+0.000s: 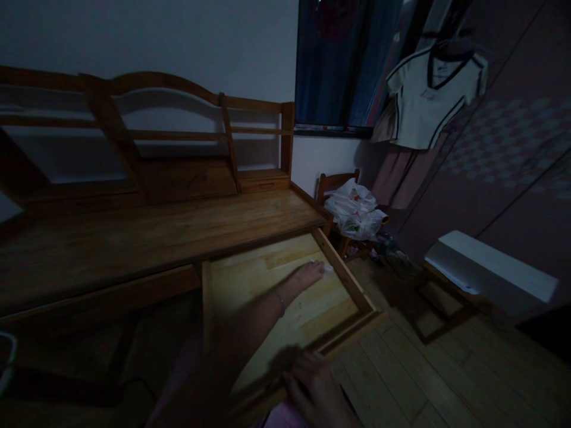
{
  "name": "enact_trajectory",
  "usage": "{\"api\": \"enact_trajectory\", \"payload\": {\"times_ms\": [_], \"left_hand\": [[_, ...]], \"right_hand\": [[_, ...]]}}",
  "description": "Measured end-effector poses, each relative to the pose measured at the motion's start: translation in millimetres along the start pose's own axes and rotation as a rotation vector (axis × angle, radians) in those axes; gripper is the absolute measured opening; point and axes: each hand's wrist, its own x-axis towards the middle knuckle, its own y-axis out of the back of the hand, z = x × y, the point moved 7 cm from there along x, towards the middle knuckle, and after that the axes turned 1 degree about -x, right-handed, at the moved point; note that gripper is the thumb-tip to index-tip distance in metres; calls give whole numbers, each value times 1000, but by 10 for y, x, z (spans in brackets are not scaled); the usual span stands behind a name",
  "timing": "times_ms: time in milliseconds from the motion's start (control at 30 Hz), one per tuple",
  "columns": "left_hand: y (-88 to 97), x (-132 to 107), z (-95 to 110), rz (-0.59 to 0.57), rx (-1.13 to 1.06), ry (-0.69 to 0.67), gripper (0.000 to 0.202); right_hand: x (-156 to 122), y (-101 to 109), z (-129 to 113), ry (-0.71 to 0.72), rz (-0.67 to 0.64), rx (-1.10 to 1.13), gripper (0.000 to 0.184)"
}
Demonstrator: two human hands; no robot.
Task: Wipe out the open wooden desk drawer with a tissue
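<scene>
Bunching its fingers over a white wipe (328, 269), my left hand (307, 274) lies on the floor of the open wooden drawer (348, 279), near its right wall; right hand (314, 380), fingers curled at the drawer's front edge, grip too dark for me to tell on-screen; behind, one wooden desk (200, 223) with shelves (178, 135); beside it, one chair (339, 178) bearing plastic bags (354, 208).

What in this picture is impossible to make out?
All in the head view:
1. The full shape of the white item at the left hand: the hand covers part of it.
2. What the plastic bags hold: crumpled plastic hides it.
3. The pale curved object: cut off by the left edge.
4. The shirt print: too small and dim.
</scene>
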Motion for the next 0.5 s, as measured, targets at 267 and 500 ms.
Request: {"api": "enact_trajectory", "payload": {"times_ms": [267, 500], "left_hand": [[362, -711, -1188, -42, 197, 333, 31], [209, -1218, -1231, -72, 179, 234, 43]], "right_hand": [[8, 24, -57, -14, -17, 29, 20], [27, -5, -63, -40, -21, 28, 20]]}}
